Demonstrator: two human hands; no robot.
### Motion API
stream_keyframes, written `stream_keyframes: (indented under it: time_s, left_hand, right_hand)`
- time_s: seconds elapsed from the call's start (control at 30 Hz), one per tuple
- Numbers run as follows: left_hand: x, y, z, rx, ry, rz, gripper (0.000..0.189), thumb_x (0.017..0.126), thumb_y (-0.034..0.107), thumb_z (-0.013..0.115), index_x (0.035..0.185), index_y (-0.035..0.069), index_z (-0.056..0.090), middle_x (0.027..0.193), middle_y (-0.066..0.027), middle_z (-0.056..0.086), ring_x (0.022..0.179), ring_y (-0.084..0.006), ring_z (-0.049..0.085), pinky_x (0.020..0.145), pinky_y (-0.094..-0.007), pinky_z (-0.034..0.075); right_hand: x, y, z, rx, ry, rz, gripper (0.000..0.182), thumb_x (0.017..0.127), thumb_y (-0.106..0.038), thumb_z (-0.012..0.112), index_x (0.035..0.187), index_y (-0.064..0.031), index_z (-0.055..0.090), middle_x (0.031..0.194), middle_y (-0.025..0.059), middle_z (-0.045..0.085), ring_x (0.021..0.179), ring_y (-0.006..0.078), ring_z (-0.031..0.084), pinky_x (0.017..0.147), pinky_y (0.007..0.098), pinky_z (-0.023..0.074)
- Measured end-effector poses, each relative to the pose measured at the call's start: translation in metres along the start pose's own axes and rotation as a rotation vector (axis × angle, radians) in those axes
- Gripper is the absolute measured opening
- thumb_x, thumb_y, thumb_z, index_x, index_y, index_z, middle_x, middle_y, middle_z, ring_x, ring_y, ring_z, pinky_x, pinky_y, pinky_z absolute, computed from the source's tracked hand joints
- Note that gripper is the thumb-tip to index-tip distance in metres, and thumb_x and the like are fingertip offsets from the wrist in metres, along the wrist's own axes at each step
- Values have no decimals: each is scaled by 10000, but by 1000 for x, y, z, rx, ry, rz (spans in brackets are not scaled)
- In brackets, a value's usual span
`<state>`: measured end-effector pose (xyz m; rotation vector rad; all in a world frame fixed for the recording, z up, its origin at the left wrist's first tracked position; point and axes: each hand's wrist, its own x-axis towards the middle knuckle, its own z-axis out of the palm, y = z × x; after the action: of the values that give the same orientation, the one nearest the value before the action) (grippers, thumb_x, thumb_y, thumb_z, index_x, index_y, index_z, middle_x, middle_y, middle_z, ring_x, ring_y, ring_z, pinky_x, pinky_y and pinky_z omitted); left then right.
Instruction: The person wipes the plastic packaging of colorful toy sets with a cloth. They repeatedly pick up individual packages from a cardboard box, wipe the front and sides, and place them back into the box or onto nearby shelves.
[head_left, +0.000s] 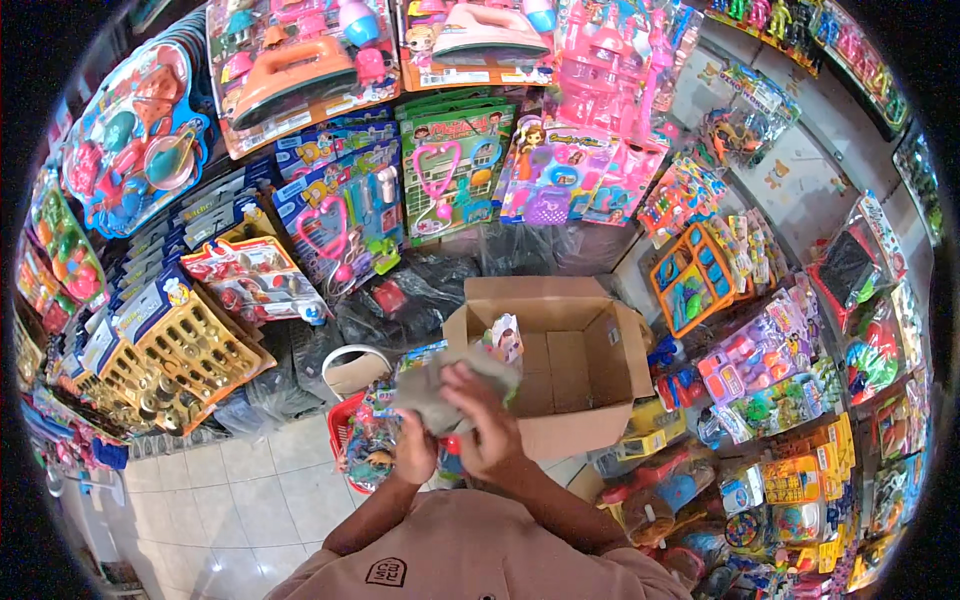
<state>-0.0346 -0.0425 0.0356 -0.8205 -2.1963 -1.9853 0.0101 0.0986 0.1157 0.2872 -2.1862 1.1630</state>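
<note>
Between my hands is a grey-green cloth (450, 386), bunched and partly blurred. My left hand (417, 450) grips its lower left edge, with the thumb pointing up. The fingers of my right hand (484, 424) lie spread across the cloth. Just right of the hands stands an open cardboard box (574, 435), its flaps folded out; a printed toy card (504, 337) sticks up at its left side. A red plastic basket (339, 435) with packaged toys is below and left of the cloth, partly hidden by my hands.
Carded kitchen playsets (187, 337) hang at the left, doctor playsets (450, 172) ahead. An orange tray toy set (691, 277) and more packaged toys are on the right. Dark plastic bags (420, 300) lie behind the box. A white round handle (352, 349) rises beside the basket.
</note>
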Motion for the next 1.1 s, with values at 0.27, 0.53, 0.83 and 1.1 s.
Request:
stream_keyframes:
  time_s: [0.27, 0.53, 0.83, 1.1]
  left_hand:
    - [-9, -13, 15, -8, -123, -45, 615, 935, 247, 413, 1418, -15, 136, 1305, -171, 468, 1153, -279, 497, 995, -414, 376]
    - [9, 36, 76, -850, -246, -391, 838, 899, 698, 105, 1422, 65, 272, 1419, -90, 369, 1276, -243, 382, 1086, -383, 261]
    - [14, 73, 150, -875, -117, -434, 1093, 748, 867, 85, 1423, 24, 254, 1430, -123, 362, 1320, -258, 334, 1100, -387, 234]
    - [22, 83, 195, -669, -344, -371, 1184, 686, 872, -65, 1468, 12, 163, 1494, -94, 232, 1380, -223, 173, 1125, -336, 67]
  right_hand:
    - [-1, 13, -28, -10, 120, 114, 463, 745, 62, 457, 1204, 35, 505, 1304, 212, 515, 1293, 349, 426, 1064, 412, 337]
    - [-8, 21, -69, -7, 114, 101, 461, 711, 118, 470, 1156, 28, 549, 1242, 206, 563, 1278, 352, 443, 1052, 424, 358]
    - [-26, 40, -134, -21, 100, 83, 476, 729, 103, 483, 1200, 36, 504, 1308, 213, 510, 1278, 347, 444, 1054, 419, 356]
    - [-44, 48, -168, 75, 207, 277, 500, 825, -154, 694, 1224, 49, 471, 1083, 189, 631, 983, 241, 640, 820, 319, 503]
